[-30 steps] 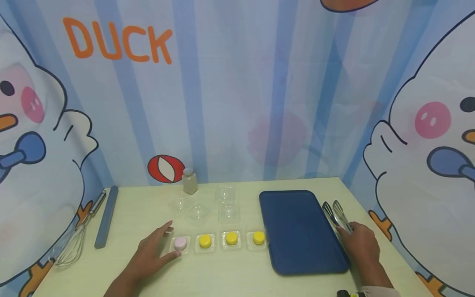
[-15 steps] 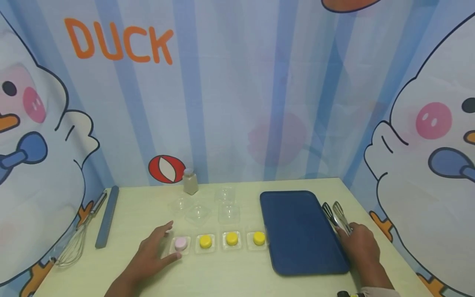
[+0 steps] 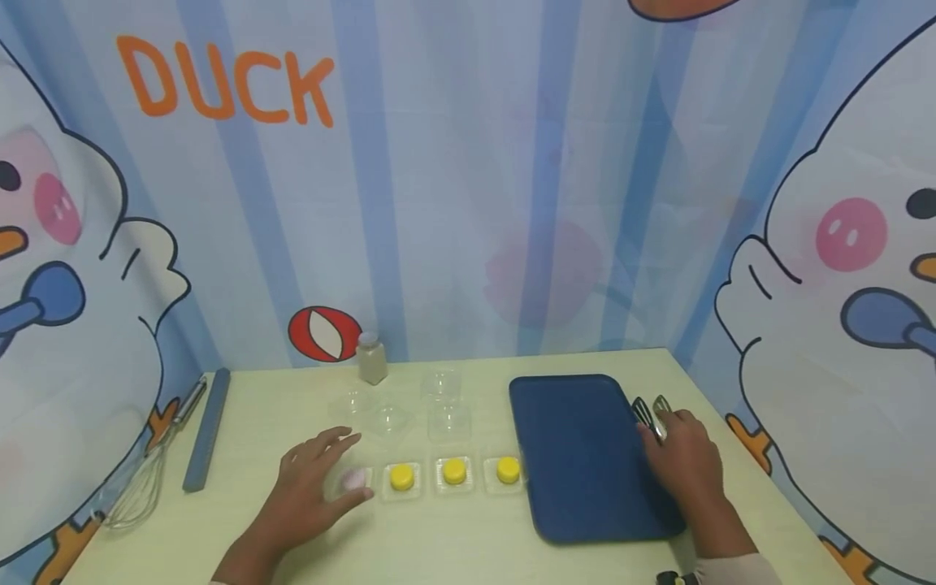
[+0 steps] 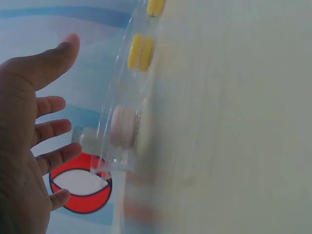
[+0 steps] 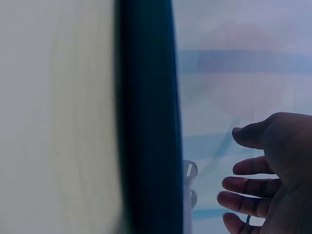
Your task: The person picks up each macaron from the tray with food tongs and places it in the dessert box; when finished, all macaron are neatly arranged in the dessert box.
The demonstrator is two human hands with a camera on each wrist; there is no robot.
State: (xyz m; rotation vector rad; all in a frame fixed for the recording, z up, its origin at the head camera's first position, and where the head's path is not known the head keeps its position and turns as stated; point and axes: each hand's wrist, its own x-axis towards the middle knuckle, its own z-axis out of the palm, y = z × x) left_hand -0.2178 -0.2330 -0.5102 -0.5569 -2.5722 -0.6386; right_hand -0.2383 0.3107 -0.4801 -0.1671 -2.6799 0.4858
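My left hand (image 3: pixel 303 491) hovers with spread fingers over the left end of a row of macarons, holding nothing. A pink macaron (image 3: pixel 354 479) lies beneath it in a clear plastic tray (image 4: pixel 105 161), partly covered from above by the hand. Several yellow macarons (image 3: pixel 401 477) sit in their own clear trays to the right. My right hand (image 3: pixel 683 459) is over the right edge of a dark blue tray (image 3: pixel 585 455). In the right wrist view its fingers are apart and grip nothing. Metal tongs (image 3: pixel 660 422) with slotted heads lie beyond it, their handles hidden by the hand.
Several clear plastic lids (image 3: pixel 449 418) stand behind the macarons, with a small capped jar (image 3: pixel 371 360) at the table's back edge. On the left lie a whisk (image 3: pixel 142 479) and a grey-blue bar (image 3: pixel 207 431). A patterned curtain (image 3: pixel 453 203) hangs behind the table (image 3: pixel 439 552).
My right hand has lifted and shifted left from the tong handles towards the blue tray. My left hand has moved slightly right, further over the pink macaron.
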